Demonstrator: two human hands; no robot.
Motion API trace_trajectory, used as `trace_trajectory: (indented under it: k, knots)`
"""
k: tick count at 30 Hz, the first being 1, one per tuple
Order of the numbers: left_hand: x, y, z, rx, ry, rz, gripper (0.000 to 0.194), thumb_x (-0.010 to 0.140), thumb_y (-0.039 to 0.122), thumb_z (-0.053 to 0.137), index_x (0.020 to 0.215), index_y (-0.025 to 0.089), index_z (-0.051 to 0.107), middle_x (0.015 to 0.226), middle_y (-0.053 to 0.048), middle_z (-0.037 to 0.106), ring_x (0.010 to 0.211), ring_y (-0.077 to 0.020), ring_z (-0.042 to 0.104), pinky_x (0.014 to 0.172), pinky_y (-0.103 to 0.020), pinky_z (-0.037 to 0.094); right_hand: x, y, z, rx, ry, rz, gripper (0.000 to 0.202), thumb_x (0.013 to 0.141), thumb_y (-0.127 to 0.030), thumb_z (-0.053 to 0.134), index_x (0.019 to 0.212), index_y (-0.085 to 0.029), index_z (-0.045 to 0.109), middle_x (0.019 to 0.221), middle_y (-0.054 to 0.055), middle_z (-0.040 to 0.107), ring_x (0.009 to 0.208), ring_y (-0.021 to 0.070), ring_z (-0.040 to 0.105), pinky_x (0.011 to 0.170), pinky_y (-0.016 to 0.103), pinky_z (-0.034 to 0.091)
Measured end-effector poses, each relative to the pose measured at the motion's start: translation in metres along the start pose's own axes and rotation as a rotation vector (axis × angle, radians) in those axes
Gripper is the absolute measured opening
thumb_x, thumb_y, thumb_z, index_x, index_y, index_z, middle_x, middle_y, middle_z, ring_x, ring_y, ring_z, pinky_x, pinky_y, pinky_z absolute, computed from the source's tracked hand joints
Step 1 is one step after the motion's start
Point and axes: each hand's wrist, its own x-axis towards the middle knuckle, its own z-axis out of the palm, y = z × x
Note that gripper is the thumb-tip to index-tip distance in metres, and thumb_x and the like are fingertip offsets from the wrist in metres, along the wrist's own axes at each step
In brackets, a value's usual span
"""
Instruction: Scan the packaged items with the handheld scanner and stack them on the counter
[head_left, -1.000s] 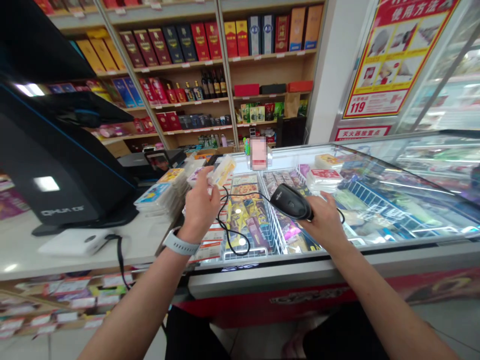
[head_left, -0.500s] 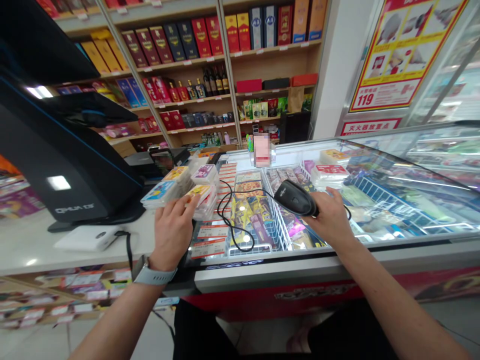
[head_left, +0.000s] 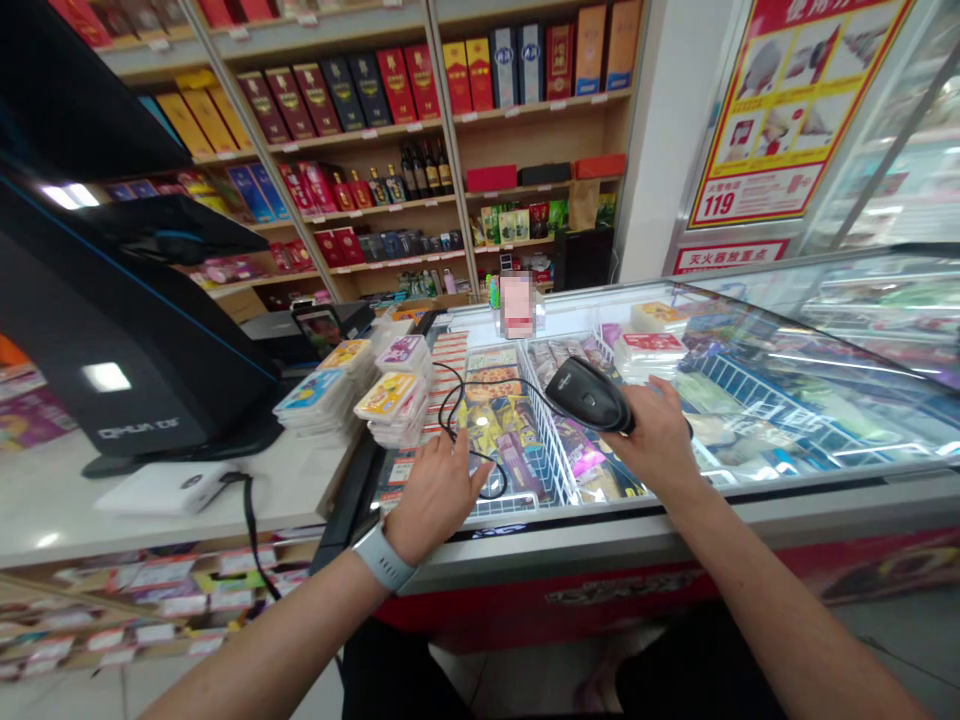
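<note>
My right hand (head_left: 660, 432) grips a black barcode scanner (head_left: 590, 395) above the glass lid of a chest freezer. The scanner's black cable (head_left: 495, 381) loops across the glass to the left. My left hand (head_left: 436, 490) is over the freezer's front left part, palm down, fingers apart, with nothing held. Beyond its fingertips a stack of clear plastic packs with a yellow label on top (head_left: 389, 397) stands at the freezer's left edge. A pack with a purple label (head_left: 403, 353) lies behind it, and blue-labelled packs (head_left: 311, 390) are to the left.
Red-labelled packs (head_left: 651, 349) and orange-labelled packs (head_left: 660, 317) sit on the glass at the right. A black checkout terminal (head_left: 142, 340) and a white box-like device (head_left: 166, 488) stand on the left counter (head_left: 52, 520). Shelves of boxes and bottles line the back wall.
My left hand has left the yellow-labelled stack and moved right and towards me, over the glass. My right hand still holds the scanner in nearly the same place.
</note>
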Motion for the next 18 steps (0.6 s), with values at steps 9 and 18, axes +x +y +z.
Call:
trace_trajectory:
  k: [9,18]
  knots:
    - [0.108,0.02,0.023,0.038,-0.026,-0.002,0.047,0.095,0.037,0.035,0.131,0.009,0.049,0.117,-0.023,0.06,0.11,-0.0316,0.056,0.089,-0.045,0.041,0.001,-0.001,-0.001,0.004,-0.001,0.032,0.018,0.083,-0.034,0.061,0.09,-0.019,0.055,0.081,0.004,0.065,0.079,0.0218,0.061,0.101,0.043,0.033]
    - [0.109,0.007,0.013,0.079,0.049,-0.062,0.047,0.097,0.035,0.024,0.126,0.011,0.052,0.096,-0.019,0.064,0.093,-0.0334,0.062,0.083,-0.049,0.041,0.002,-0.003,-0.003,0.042,0.008,0.038,0.019,0.083,-0.035,0.061,0.094,-0.019,0.056,0.082,0.003,0.065,0.081,0.0215,0.062,0.101,0.044,0.031]
